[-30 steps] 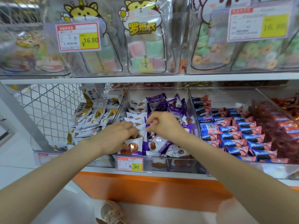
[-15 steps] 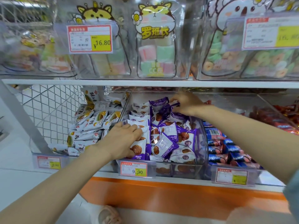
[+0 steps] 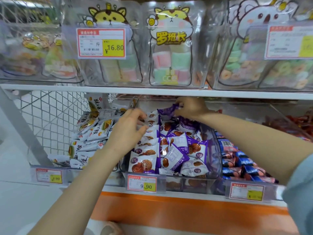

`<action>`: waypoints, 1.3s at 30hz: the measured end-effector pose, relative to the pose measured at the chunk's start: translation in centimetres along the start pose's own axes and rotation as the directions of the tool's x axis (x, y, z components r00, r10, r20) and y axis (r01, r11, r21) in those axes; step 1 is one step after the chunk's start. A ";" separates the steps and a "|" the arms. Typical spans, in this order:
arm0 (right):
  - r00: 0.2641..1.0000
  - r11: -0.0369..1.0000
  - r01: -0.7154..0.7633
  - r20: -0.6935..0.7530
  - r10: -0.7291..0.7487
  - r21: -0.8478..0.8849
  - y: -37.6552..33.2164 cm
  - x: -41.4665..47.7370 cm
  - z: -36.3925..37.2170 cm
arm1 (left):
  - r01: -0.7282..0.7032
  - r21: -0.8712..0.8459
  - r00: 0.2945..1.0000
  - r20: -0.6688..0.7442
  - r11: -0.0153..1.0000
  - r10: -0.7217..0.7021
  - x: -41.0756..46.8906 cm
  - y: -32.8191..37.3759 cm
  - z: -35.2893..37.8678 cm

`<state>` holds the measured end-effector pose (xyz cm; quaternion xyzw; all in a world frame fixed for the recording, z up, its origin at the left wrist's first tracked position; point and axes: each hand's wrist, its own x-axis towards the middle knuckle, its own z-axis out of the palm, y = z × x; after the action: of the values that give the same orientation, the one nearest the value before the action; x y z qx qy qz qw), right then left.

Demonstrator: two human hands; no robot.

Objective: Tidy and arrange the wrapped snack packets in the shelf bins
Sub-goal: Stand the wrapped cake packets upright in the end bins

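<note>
A clear middle bin on the lower shelf holds several purple-and-white snack packets. A neat row of white packets runs along its left side. My right hand is at the back of the bin, under the upper shelf, pinching a purple packet. My left hand hovers over the row of white packets near the bin's left wall, with fingers spread and loosely bent, holding nothing.
The left bin holds white-and-yellow packets; the right bin holds blue-and-pink packets. Red packets lie further right. The shelf above carries clear candy bags. Price tags hang at the shelf front. A wire mesh panel closes the left end.
My right hand went from the front of the bin to its back and now pinches a purple packet. My left hand rose from the front packets toward the back of the white row.
</note>
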<state>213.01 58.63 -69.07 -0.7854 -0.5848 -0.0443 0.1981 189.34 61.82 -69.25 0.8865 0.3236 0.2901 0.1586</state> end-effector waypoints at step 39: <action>0.975 0.980 0.102 -0.176 -0.132 -0.171 -1.1 2.3 2.4 | -0.193 0.407 0.971 0.208 0.893 0.115 -0.2 -1.6 1.0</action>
<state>212.31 61.83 -70.30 -0.7553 -0.6035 -0.1766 0.1849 189.07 62.80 -70.90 0.9449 0.2920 0.1442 -0.0330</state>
